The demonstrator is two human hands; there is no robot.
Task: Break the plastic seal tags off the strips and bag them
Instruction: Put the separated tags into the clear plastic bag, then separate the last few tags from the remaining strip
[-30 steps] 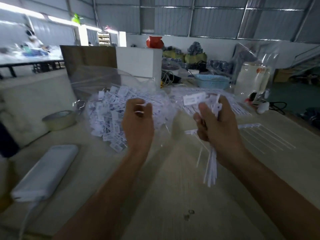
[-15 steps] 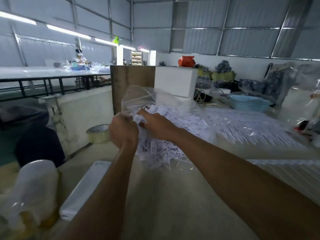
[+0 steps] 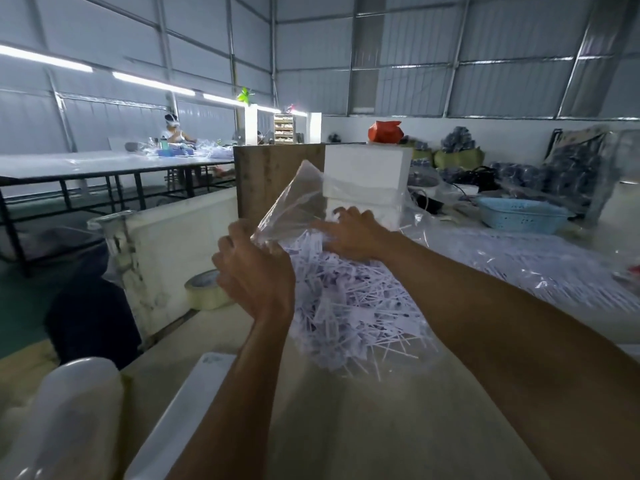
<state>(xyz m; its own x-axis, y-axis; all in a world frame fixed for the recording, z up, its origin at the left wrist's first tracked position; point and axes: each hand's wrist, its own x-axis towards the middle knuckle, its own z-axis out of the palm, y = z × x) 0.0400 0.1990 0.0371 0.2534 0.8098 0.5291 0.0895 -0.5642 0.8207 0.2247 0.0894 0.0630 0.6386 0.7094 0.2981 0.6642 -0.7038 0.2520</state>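
**Head view: bag mouth held up between both hands, tags heaped below**

Head view, only one on offer. Clear plastic bag (image 3: 346,306) of white plastic seal tags (image 3: 349,313) sits on the pale wooden tabletop (image 3: 363,427), straight ahead of both hands. Its free top rises up and away; the heap spreads down and to the right.

Left hand (image 3: 254,271), nearer the camera, fingers curled, grips the bag's left upper edge. Right hand (image 3: 349,232) reaches across further back, fingers bent at the bag's far rim; whether it pinches film or tags I cannot tell.

Judgement: the mouth opens upward between the hands, so the next move runs down into it.

Room: open tabletop toward the camera. Roll of beige tape (image 3: 204,291) lies just left; table edge beyond it. White foam block (image 3: 367,178) stands close behind. More bagged white strips (image 3: 519,265) crowd the right.
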